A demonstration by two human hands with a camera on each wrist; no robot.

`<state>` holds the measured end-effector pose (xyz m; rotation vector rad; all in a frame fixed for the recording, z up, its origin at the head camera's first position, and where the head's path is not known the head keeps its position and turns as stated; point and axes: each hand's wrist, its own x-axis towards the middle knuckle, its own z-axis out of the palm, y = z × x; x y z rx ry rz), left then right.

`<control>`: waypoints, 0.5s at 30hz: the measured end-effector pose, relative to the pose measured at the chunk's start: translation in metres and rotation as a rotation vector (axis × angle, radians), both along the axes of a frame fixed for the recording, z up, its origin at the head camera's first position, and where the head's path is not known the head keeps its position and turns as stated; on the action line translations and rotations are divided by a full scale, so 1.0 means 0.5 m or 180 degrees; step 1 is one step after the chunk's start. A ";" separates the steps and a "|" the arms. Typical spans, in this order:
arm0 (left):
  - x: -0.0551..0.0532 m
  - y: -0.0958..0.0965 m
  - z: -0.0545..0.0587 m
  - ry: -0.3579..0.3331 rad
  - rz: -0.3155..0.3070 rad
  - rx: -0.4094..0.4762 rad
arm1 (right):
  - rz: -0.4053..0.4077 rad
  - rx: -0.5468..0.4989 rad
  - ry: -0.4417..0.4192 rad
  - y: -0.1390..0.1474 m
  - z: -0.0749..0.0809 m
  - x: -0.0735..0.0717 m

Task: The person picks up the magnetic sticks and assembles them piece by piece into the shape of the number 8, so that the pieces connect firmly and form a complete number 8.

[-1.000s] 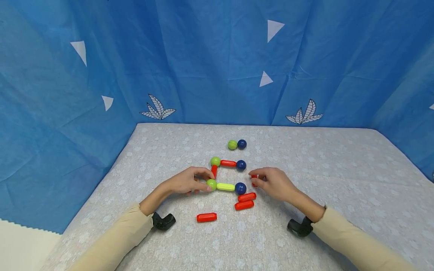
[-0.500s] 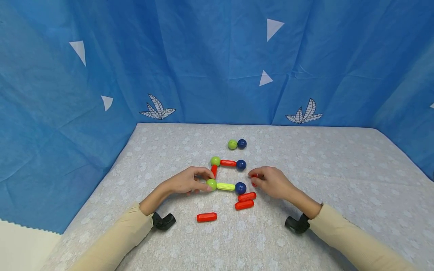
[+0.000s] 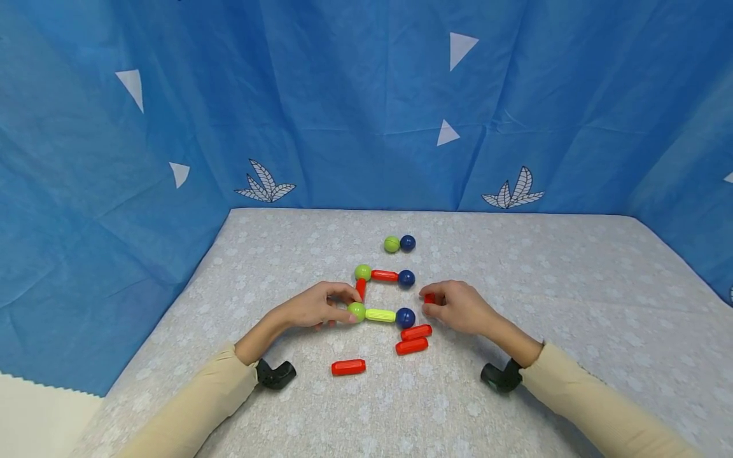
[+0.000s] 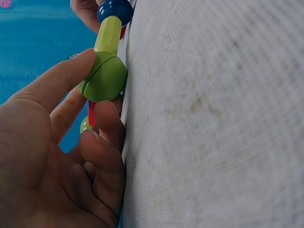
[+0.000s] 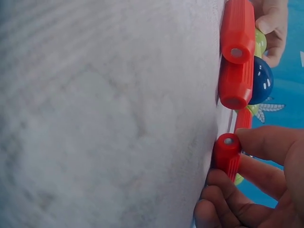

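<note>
My left hand (image 3: 323, 306) pinches a green ball (image 4: 107, 78), the near left corner of a C-shaped magnetic build. From that ball a ribbed yellow rod (image 3: 380, 315) runs right to a dark blue ball (image 3: 405, 317). A red rod (image 3: 361, 289) links it to the far green ball (image 3: 363, 273), where another red rod (image 3: 384, 276) leads to a second blue ball (image 3: 406, 278). Just right of the build's open side, my right hand (image 3: 460, 307) holds a loose red magnetic rod (image 5: 227, 154) between thumb and fingers, low over the cloth and partly hidden in the head view.
Two loose red rods (image 3: 411, 345) lie side by side near the front blue ball. Another red rod (image 3: 348, 367) rests closer to me. Behind the build sit a loose green ball (image 3: 392, 244) and blue ball (image 3: 408, 243). A blue curtain (image 3: 366, 114) hangs behind the table.
My right thumb and fingers have shifted slightly on the red rod, and less of it shows in the head view. The left hand and the build stay put.
</note>
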<state>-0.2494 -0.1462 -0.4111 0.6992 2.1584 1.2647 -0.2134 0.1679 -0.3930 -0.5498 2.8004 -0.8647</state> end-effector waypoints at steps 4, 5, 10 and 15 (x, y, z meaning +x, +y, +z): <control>0.001 -0.001 0.001 -0.0011 -0.0002 0.0021 | 0.0007 -0.0058 0.0083 -0.001 -0.004 0.001; 0.001 -0.001 0.001 -0.0012 -0.0001 0.0023 | 0.0013 -0.0086 0.0113 -0.001 -0.005 0.002; 0.002 -0.002 0.003 -0.0002 0.0003 0.0012 | 0.0062 -0.0270 0.0232 -0.007 -0.003 0.004; 0.002 -0.002 0.003 -0.0006 -0.0011 0.0018 | 0.0105 -0.0427 0.0246 -0.015 0.000 0.004</control>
